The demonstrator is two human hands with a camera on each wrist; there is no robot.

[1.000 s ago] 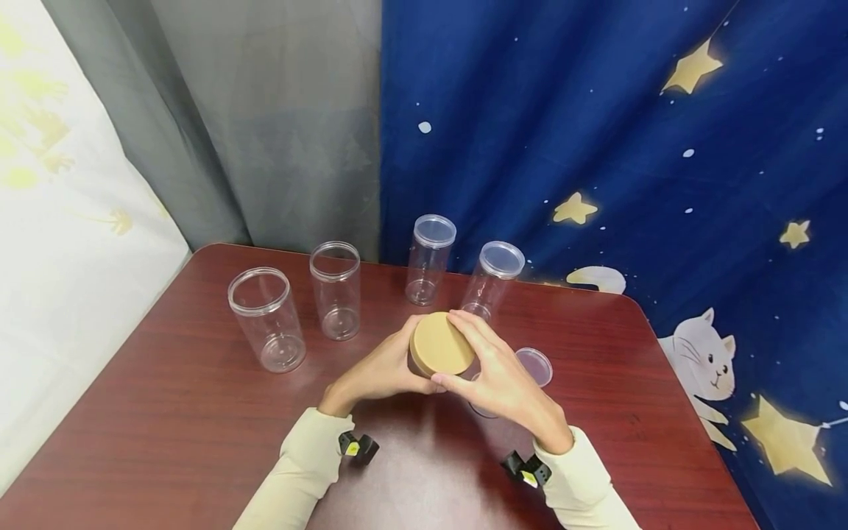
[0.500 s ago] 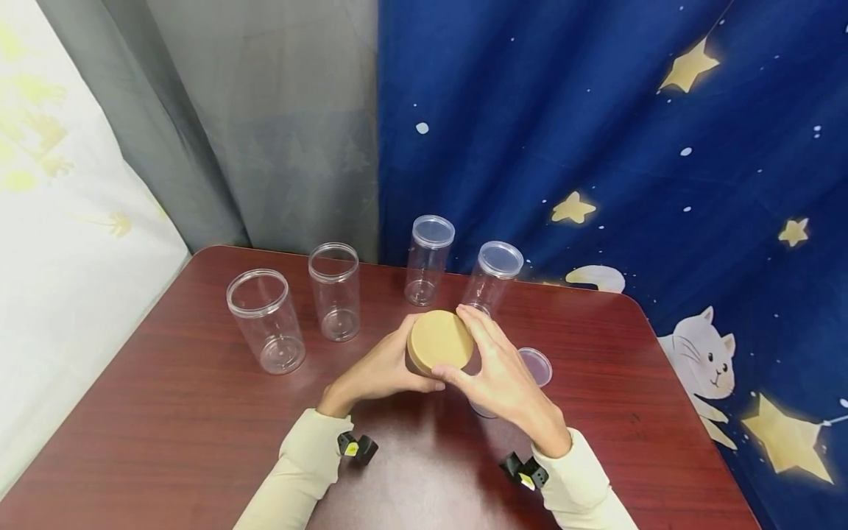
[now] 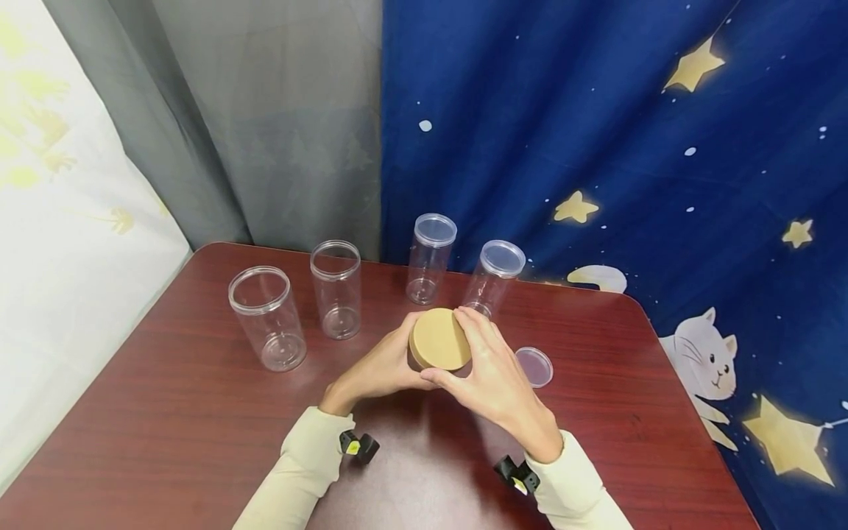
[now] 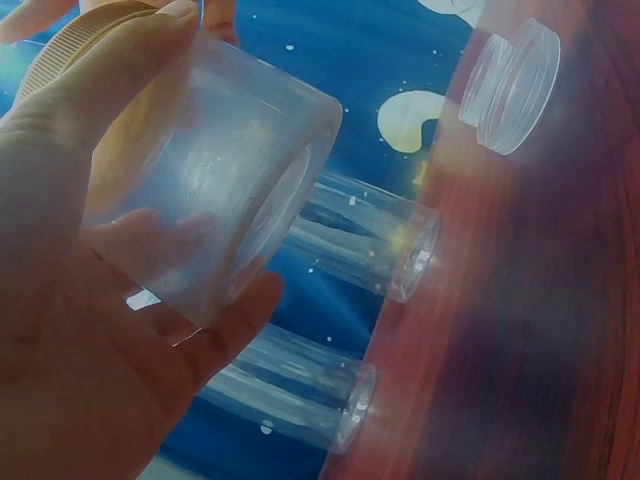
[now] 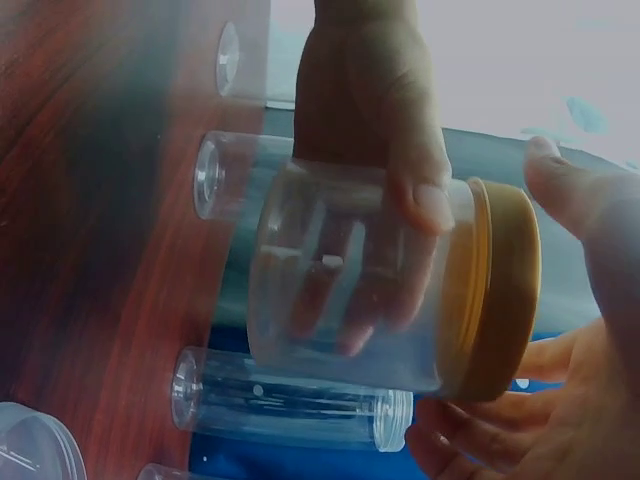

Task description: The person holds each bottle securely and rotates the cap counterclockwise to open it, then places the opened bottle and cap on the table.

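My left hand (image 3: 384, 364) grips a short, wide clear plastic jar (image 5: 345, 275) round its side, thumb on the near wall and fingers behind. The jar is held above the table, with a tan screw lid (image 3: 440, 340) on its mouth. My right hand (image 3: 490, 372) is spread about that lid. In the right wrist view its fingers (image 5: 545, 410) lie at the lid's lower edge, while the thumb stands a little apart from the upper edge. No contents show through the jar's wall.
Two tall clear jars (image 3: 261, 324) (image 3: 338, 294) without lids stand at left. Behind my hands are two slimmer jars (image 3: 430, 258) (image 3: 493, 276) with clear lids. A loose clear lid (image 3: 533, 366) lies to the right on the brown table (image 3: 165, 412). Curtains (image 3: 464, 110) hang along the back edge.
My right hand has turned slightly about the tan lid, its thumb shifting left and off the lid's top, its wrist moving left. The left hand and jar have stayed nearly still.
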